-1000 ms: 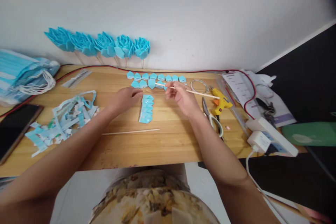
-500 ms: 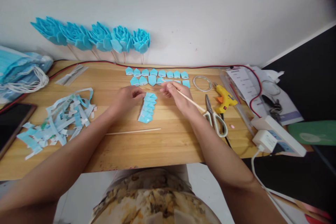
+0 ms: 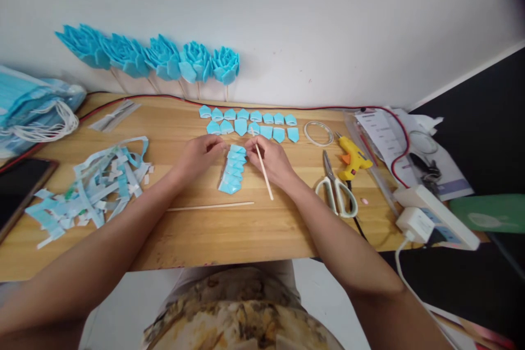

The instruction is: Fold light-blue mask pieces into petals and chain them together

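In front of me a short strip of overlapping folded blue pieces (image 3: 233,170) lies on the wood. My left hand (image 3: 200,156) has its fingers curled in a pinch at the strip's upper left edge. On the other side, my right hand (image 3: 273,163) is closed around a thin wooden stick (image 3: 266,179), which slants down toward me. The right fingertips are close to the strip's upper right edge; whether they touch it is hard to see. Two rows of small pointed blue petals (image 3: 241,126) lie just beyond both hands.
Blue fabric flowers (image 3: 164,57) on sticks lean against the wall. Another wooden stick (image 3: 211,206) lies near the front. Scissors (image 3: 337,191), a yellow glue gun (image 3: 353,157), a tape ring (image 3: 319,133) and a power strip (image 3: 438,216) are right; blue scraps (image 3: 98,186) and a phone (image 3: 24,191) left.
My right hand has drawn back toward the strip, and its stick has swung from slanting far right to pointing more toward me. The left hand stays by the strip's edge.
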Available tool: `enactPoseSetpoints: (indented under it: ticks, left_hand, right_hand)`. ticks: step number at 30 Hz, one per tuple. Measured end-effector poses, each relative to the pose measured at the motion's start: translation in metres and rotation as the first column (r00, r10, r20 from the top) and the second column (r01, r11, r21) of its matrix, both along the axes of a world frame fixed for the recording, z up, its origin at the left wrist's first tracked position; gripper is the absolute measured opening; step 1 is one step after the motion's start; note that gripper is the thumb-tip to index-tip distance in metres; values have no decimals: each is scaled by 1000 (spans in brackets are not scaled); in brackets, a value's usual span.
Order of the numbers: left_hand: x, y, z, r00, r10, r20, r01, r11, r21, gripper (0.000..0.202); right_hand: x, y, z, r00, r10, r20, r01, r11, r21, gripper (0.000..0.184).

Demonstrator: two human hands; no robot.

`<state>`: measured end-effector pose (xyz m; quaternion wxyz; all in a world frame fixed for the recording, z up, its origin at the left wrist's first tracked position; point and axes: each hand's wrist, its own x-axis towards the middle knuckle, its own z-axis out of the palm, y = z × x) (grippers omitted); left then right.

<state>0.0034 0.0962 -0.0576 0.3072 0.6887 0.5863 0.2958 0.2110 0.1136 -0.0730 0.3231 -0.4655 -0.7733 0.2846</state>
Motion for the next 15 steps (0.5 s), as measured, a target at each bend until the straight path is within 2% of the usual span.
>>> enactPoseSetpoints:
  ticks: [4, 8, 12, 15]
  left_hand:
    - [1, -1, 3, 989, 4, 145, -6, 1000, 12, 44]
    - [1, -3, 6, 961, -54, 270, 72, 996, -59, 53]
    - [0, -4, 9, 933, -124, 337, 183, 972, -147, 46]
    - [1, -4, 8, 909, -120, 399, 202, 964, -171, 39]
  right_hand:
    - [0, -2, 5, 988, -11, -155, 2, 998, -59, 10]
    - [2, -4, 11, 963, -37, -267, 15, 996, -86, 9]
    - [4, -4, 14, 951, -59, -304, 32, 995, -93, 9]
    - [5, -3, 15, 942, -58, -329, 25, 994, -105, 10]
